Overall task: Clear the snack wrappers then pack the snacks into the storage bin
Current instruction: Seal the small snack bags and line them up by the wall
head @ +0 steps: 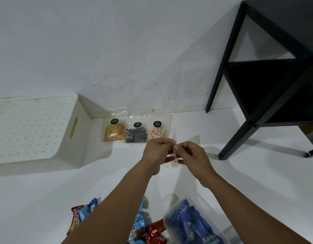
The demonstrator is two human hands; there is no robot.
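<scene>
My left hand point(156, 152) and my right hand point(193, 156) meet in mid-air above the white floor, both pinching a small clear wrapper point(173, 158) between their fingertips. Behind them three clear snack bags lean by the wall: orange sticks point(114, 132), black spiral sweets point(136, 135) and pale pink-white puffs point(157, 132). A white perforated storage bin point(76, 138) stands at the left. Near the bottom lie blue packets in a clear bag point(192, 224) and loose red and blue wrapped snacks point(152, 233).
A black side table point(257, 85) with a lower shelf stands at the right, its legs on the floor. The white wall rises behind the snack bags. More packets point(81, 215) lie at the lower left under my forearm.
</scene>
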